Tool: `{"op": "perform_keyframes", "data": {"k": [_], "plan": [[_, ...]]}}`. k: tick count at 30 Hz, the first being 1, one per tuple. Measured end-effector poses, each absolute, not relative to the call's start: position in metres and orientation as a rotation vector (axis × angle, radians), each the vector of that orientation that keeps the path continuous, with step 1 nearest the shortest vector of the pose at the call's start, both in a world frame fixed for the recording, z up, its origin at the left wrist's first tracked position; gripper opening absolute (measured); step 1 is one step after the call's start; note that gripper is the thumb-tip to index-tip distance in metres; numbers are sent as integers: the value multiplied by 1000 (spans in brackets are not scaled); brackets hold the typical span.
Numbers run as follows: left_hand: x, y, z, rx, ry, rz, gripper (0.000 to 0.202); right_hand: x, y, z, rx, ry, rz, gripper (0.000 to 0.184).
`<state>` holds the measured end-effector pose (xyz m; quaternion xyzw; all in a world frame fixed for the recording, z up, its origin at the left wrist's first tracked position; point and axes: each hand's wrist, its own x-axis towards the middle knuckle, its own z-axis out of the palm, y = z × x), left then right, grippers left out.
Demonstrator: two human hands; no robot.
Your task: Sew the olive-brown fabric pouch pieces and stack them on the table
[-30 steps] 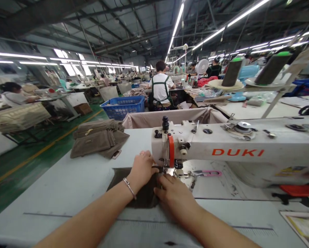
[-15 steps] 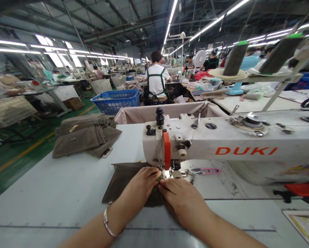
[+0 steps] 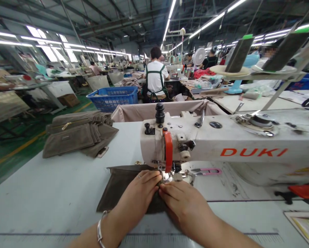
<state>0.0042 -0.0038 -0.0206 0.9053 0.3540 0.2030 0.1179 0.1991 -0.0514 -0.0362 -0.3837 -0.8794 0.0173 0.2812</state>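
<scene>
A dark brown fabric piece (image 3: 117,186) lies flat on the white table under the needle of a white DUKI sewing machine (image 3: 221,144). My left hand (image 3: 139,196) rests on the fabric, fingers pressed together and pointing at the presser foot. My right hand (image 3: 185,203) lies beside it, fingertips pressed down on the fabric edge just in front of the needle. The two hands touch at the fingertips. A metal bangle sits on my left wrist.
A stack of olive-brown pouches (image 3: 77,134) lies at the table's back left. Pink-handled thread snips (image 3: 207,171) rest behind the needle. Thread cones (image 3: 238,55) stand on a rack to the right. A blue basket (image 3: 113,98) and a person in a green apron (image 3: 156,81) are behind.
Both hands drew back toward me with the fabric, and the left hand slid from beside the machine head down to the needle front. The view shifted slightly right.
</scene>
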Motion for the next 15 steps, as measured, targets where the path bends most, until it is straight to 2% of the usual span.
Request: {"op": "perform_keyframes", "data": {"k": [15], "plan": [[-8,8,-24,2616,953,522,34,191,-57,-42,-1086,-2352,24,33]]}}
